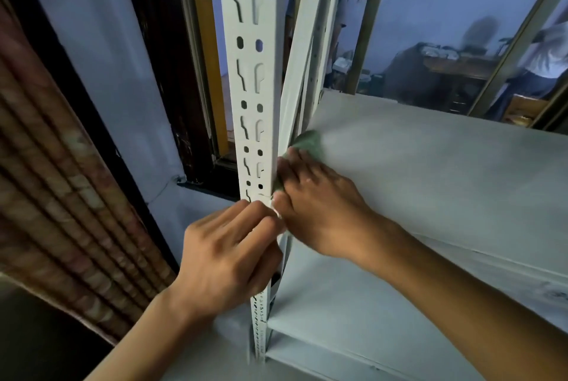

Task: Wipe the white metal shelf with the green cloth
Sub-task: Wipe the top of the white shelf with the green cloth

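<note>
The white metal shelf [430,171] fills the right half of the head view, with a slotted upright post [250,79] at its front left corner. My right hand [316,205] presses the green cloth [309,142] flat onto the top board, right against the post; most of the cloth is hidden under my fingers. My left hand [227,254] grips the post just below the top board, fingers wrapped around its front edge. A lower shelf board [332,313] shows beneath my right forearm.
A dark window frame [172,104] and a pale blue wall stand behind the post. A brown woven blind [55,196] hangs at the left. Glass panes behind the shelf reflect a room with a table [455,67] and a person [547,54].
</note>
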